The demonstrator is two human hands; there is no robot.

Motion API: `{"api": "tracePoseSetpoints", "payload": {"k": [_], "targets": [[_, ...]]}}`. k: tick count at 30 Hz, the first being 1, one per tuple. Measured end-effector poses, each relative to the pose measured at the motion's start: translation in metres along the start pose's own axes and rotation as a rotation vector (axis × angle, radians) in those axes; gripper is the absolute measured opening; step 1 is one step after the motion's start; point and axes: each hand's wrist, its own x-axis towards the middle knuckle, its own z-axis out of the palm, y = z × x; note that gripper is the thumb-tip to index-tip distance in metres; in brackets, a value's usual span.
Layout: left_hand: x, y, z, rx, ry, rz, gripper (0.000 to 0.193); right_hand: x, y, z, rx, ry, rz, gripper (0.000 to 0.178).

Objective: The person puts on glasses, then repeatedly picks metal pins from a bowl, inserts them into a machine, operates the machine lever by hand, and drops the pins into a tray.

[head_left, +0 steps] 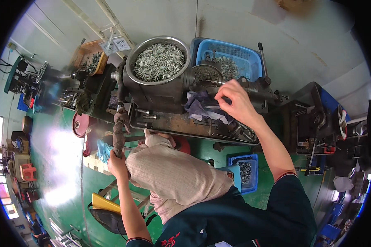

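Observation:
My left hand (118, 164) is wrapped round the lower end of a long lever (119, 136) bound in brown cloth, at the left of a dark bench machine (154, 98). My right hand (237, 102) is raised over the machine's right side, thumb and fingers pinched together. Whatever they may hold is too small to make out. Beneath that hand a dark purple rag (198, 106) lies near the machine's spindle. On top of the machine rests a round metal bowl (158, 82) filled with small silvery metal pins.
A blue plastic basket (253, 59) with small metal parts stands behind the machine. Loose tools lie in the metal tray (181, 123) in front. A beige cloth (173, 166) covers my lap. On the floor is a blue bin (251, 187); an orange parts box (99, 68) sits far left.

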Motion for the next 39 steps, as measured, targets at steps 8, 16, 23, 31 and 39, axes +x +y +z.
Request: {"api": "tracePoseSetpoints", "payload": {"k": [8,16,23,31,39], "targets": [[0.001,0.002,0.002,0.018,0.006,0.011,0.027,-0.044,0.024,0.042,0.103,-0.045,0.195,0.028],[0.000,0.000,0.001,0.006,0.002,-0.017,0.028,-0.025,-0.018,0.009,0.038,0.302,-0.197,0.042],[0.001,0.000,0.003,0.028,-0.005,-0.024,0.028,-0.023,-0.021,-0.001,-0.039,0.350,-0.255,0.048],[0.001,0.003,0.000,0.010,-0.017,-0.021,0.028,-0.028,-0.015,0.004,0.049,0.387,-0.218,0.052],[0.000,0.002,0.000,-0.023,-0.006,-0.017,0.027,-0.029,-0.021,0.003,0.113,0.451,-0.257,0.051]]}}
